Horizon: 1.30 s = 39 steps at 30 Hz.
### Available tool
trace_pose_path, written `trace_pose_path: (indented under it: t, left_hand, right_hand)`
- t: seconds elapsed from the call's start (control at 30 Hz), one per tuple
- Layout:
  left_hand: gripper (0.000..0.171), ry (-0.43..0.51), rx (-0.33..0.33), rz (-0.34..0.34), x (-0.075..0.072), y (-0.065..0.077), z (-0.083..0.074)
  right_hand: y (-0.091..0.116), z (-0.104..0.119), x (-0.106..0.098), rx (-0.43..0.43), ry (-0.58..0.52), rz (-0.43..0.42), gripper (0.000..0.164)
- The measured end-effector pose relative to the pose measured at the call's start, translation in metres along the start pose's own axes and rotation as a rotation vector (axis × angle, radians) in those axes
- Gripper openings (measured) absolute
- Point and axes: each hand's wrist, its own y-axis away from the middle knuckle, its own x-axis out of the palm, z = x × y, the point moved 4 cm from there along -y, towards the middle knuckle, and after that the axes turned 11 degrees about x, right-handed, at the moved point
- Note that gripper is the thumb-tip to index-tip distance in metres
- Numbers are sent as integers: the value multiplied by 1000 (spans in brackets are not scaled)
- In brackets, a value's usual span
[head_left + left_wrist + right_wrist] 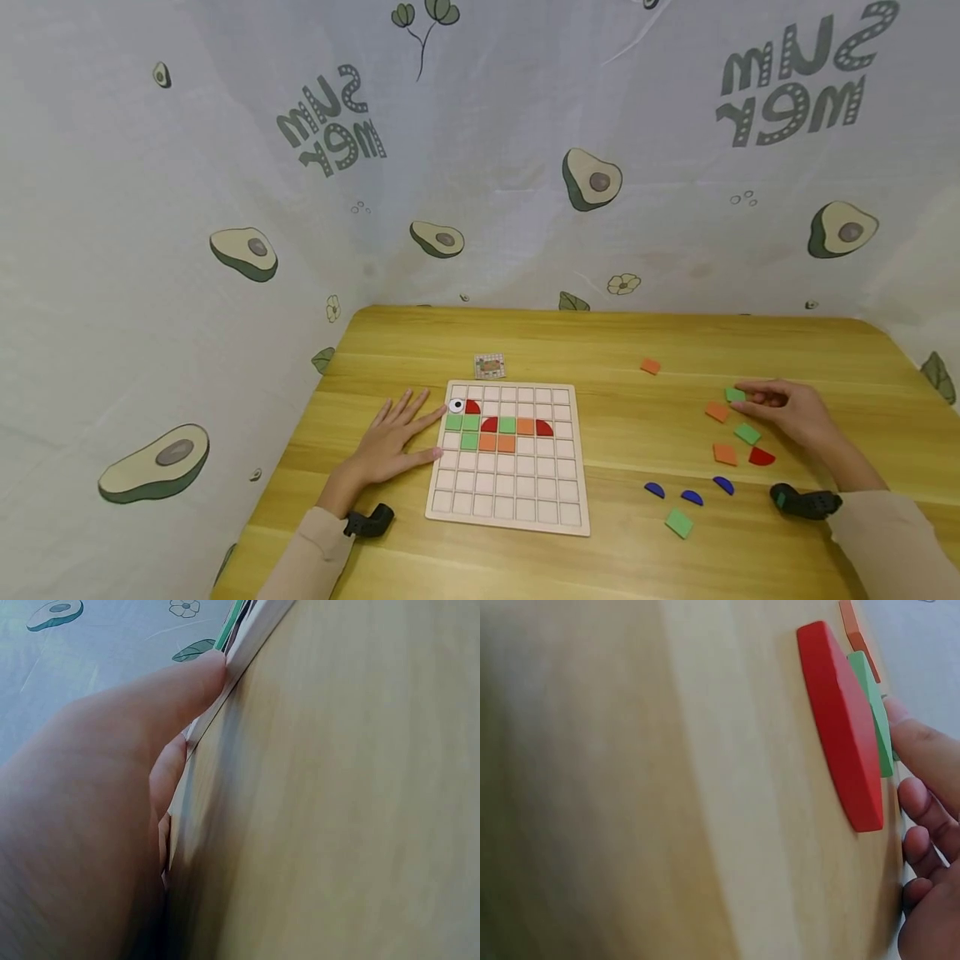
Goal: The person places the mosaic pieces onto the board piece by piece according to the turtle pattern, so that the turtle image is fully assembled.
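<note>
Yellow-brown wood-grain table [622, 567] under everything; pale square wooden grid board [521, 469] flat on it, pieces in the upper-left cells, lower rows bare; left hand [386, 446] spread, thumb and forefinger tips at the board's left edge, probably steadying it; right hand [783, 408] well apart at table right, thumb and forefinger pinching one piece; small printed grid card [490, 366] just past the board's far edge, probably the reference, too small to read.

Piece in the pinch: flat light-green square tile [735, 394], partly covered by fingertips; can't tell if it's off the table; flat orange square tile [717, 412] lies just beside it. My read: pickup step; next move calls for a clean lift clear of that orange neighbour, a carry left, then a square drop into a bare cell; skewed edges could catch on the grid lines.

Smaller stock, nearer the person: red quarter-round piece [761, 457]; three blue half-disc pieces [692, 497], loose and apart.
</note>
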Motion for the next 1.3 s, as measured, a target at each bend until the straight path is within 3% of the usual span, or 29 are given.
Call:
trace_pose_path:
  t: [0.5,0.87,1.0,1.3]
  left_hand:
    - [70,-16,7,1,-2,-2,0]
    - [70,-16,-4,9,-1,0,0]
    - [70,-10,-4,6,-1,0,0]
    - [71,-7,1,2,0,0,-1]
  right_hand:
    - [-1,2,-1,-44,48,-18,28]
    - [-1,7,-5,23,39,26,39]
    - [3,19,-7,34,42,42,41]
    - [9,69,-4,-81,29,20,31]
